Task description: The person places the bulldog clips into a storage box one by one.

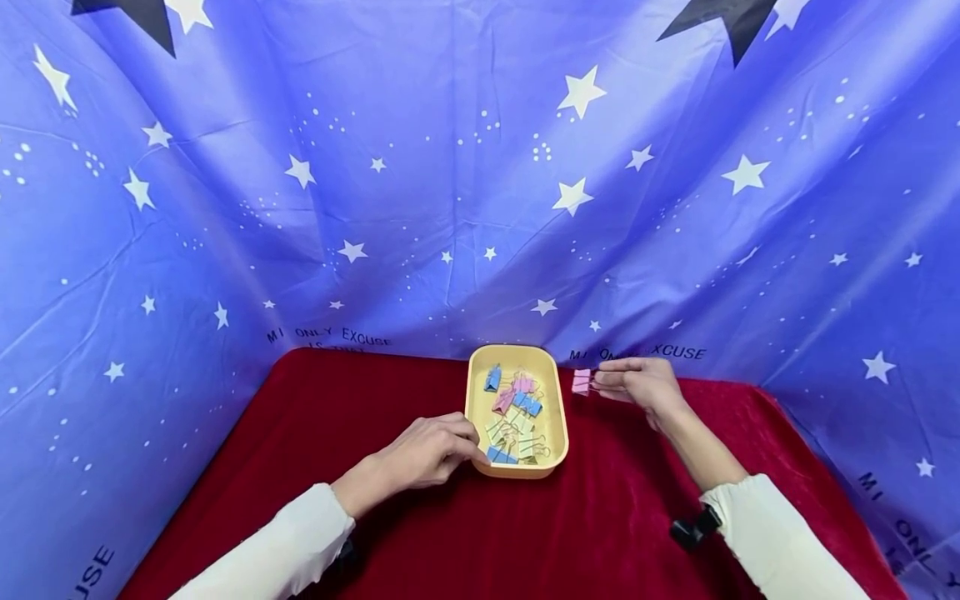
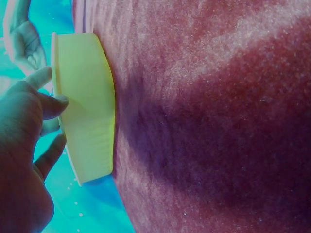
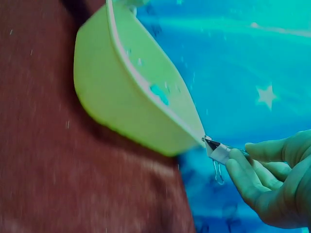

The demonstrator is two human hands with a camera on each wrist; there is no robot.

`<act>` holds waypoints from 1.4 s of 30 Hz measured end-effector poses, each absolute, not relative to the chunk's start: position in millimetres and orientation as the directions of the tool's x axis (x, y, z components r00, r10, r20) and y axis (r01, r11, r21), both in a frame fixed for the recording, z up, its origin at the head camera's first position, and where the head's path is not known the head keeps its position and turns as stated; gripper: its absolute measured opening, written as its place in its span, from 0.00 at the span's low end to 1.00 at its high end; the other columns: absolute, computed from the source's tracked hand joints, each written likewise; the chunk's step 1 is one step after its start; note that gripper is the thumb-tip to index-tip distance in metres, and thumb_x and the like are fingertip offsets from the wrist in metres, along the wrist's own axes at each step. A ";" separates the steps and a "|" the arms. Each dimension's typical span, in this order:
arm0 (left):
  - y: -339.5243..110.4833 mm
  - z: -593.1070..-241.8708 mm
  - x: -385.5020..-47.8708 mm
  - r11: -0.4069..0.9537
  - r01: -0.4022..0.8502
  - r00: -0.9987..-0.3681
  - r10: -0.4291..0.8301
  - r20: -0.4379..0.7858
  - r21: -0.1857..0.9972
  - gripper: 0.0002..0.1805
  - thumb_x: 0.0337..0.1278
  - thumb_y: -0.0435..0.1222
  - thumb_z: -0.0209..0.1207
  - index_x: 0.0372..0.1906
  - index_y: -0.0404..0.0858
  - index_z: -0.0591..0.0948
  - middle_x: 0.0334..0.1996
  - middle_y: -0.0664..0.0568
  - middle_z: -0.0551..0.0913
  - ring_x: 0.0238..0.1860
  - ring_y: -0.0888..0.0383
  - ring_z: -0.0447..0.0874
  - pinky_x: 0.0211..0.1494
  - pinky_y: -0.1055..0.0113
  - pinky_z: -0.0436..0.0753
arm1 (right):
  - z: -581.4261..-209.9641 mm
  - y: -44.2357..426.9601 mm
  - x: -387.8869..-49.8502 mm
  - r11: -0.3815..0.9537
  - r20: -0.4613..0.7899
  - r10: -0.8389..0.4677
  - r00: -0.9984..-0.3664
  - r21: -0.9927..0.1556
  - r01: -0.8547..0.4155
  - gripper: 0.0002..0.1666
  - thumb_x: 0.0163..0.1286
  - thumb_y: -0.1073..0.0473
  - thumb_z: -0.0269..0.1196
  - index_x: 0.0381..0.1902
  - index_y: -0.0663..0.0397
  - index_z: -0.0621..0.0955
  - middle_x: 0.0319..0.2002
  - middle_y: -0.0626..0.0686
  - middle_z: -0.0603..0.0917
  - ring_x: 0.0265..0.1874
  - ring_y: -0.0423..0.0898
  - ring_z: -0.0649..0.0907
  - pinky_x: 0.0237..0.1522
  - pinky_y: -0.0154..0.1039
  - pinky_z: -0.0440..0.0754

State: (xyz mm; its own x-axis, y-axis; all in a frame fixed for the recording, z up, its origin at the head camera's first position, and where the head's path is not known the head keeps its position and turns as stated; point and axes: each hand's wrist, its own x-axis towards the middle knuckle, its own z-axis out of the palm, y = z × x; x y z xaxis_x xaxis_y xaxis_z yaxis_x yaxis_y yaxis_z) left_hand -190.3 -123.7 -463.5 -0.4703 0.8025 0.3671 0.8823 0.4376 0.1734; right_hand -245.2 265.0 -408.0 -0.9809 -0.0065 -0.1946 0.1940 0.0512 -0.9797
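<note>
A pale yellow plastic box holds several binder clips: blue clips, pink clips and pale yellow clips. My left hand holds the box's rim at its near left corner; in the left wrist view, fingertips touch the rim and outer wall. Just right of the box, my right hand pinches a pink binder clip by its wire handle, fingers pointing left. The right wrist view has this clip near the box's far corner, apart from the other clips.
Dark red velvet cloth covers the table under the box. A blue star-printed curtain rises behind the table and along both sides, close behind the box and right hand. Black wrist straps show at the sleeves.
</note>
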 end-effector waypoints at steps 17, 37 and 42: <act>-120.7 -466.7 -179.7 0.458 0.868 -0.496 0.799 0.341 0.190 0.22 0.68 0.25 0.67 0.50 0.57 0.97 0.43 0.64 0.88 0.50 0.66 0.84 0.45 0.78 0.82 | -408.9 159.2 -252.1 0.189 -0.178 -0.065 -0.982 -0.968 0.163 0.23 0.68 0.75 0.73 0.59 0.81 0.85 0.42 0.64 0.96 0.33 0.44 0.95 0.53 0.48 0.95; -114.0 -471.4 -188.8 0.432 0.884 -0.467 0.816 0.340 0.177 0.22 0.65 0.25 0.69 0.49 0.56 0.97 0.42 0.63 0.87 0.49 0.66 0.84 0.43 0.79 0.81 | -419.7 145.4 -245.5 0.253 -0.185 -0.058 -0.981 -0.953 0.165 0.21 0.66 0.74 0.75 0.57 0.78 0.88 0.48 0.70 0.94 0.44 0.58 0.98 0.55 0.51 0.94; -118.5 -472.1 -188.7 0.441 0.879 -0.477 0.812 0.337 0.182 0.22 0.67 0.25 0.68 0.49 0.56 0.97 0.43 0.64 0.87 0.49 0.66 0.84 0.42 0.80 0.79 | -420.9 158.2 -238.9 0.227 -0.173 -0.043 -0.984 -0.961 0.159 0.23 0.67 0.73 0.75 0.59 0.79 0.87 0.47 0.69 0.95 0.43 0.55 0.98 0.54 0.49 0.95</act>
